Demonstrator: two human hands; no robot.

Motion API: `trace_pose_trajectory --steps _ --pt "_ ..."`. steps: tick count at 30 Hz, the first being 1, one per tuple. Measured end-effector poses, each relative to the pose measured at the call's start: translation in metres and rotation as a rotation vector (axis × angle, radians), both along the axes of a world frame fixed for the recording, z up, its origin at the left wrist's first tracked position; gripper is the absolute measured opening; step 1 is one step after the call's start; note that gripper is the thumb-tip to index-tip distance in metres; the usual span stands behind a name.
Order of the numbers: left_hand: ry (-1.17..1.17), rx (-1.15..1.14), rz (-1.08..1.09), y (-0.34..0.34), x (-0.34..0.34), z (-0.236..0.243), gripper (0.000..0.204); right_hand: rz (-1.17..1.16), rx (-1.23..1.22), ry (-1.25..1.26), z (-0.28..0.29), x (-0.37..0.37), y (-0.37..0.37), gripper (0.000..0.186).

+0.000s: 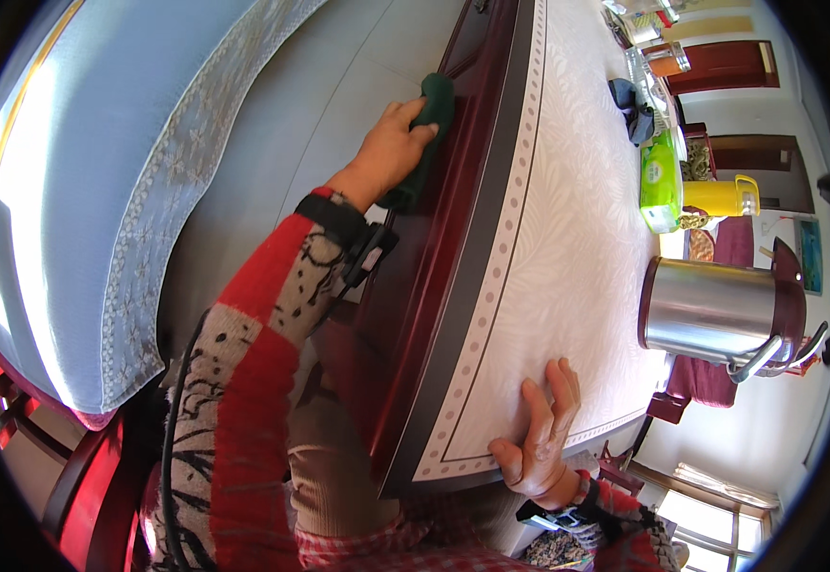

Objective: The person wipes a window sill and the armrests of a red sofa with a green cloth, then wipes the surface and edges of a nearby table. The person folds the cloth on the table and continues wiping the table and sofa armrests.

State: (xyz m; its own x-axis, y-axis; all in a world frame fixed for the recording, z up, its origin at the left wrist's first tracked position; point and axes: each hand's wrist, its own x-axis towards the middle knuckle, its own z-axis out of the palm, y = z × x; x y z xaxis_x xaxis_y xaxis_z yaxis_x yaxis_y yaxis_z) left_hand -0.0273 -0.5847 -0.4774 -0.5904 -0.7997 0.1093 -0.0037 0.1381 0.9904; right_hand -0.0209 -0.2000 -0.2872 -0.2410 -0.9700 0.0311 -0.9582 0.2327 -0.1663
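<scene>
My left hand (391, 153) is closed around a dark green cloth (439, 105), pressed against the glossy dark red wooden side (462, 181) of a table. Part of the cloth hangs below my wrist, and my palm hides its middle. On the pale patterned tablecloth (567, 210), near its front corner, my right hand (543, 429) rests with fingers spread and nothing in them. A grey band with a dotted strip borders this cover.
A steel electric kettle pot (710, 305) stands at the table's right side. Beyond it are a green tissue pack (661, 181), a yellow thermos (720, 197) and glass jars (667, 59). At left, a blue cloth with lace trim (162, 191) covers another surface, near red wooden chairs (91, 486).
</scene>
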Motion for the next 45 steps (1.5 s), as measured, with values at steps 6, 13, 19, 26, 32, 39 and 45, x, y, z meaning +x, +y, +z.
trace_pose_trajectory --steps 6,13,19,26,32,39,45 --pt "0.023 0.251 -0.123 -0.042 -0.044 0.008 0.055 0.007 0.024 -0.015 0.001 -0.002 0.002 0.075" --pt "0.186 0.295 -0.084 -0.034 -0.040 0.030 0.045 0.014 0.033 -0.024 0.003 -0.003 0.003 0.076" --pt "0.202 -0.013 -0.077 0.004 0.009 0.067 0.034 0.011 0.029 -0.019 0.005 -0.001 0.000 0.077" --pt "0.147 0.024 -0.167 0.094 0.108 0.067 0.031 0.025 -0.039 0.000 0.002 0.000 0.001 0.075" --pt "0.053 0.114 -0.157 0.176 0.185 0.076 0.034 0.014 -0.061 0.038 0.002 0.004 0.001 0.071" --pt "-0.197 0.180 -0.197 0.213 0.233 0.094 0.034 0.016 -0.156 0.075 0.000 0.006 0.004 0.067" --pt "-0.155 0.150 -0.117 0.248 0.262 0.107 0.032 0.005 -0.196 0.080 -0.007 0.003 0.010 0.065"
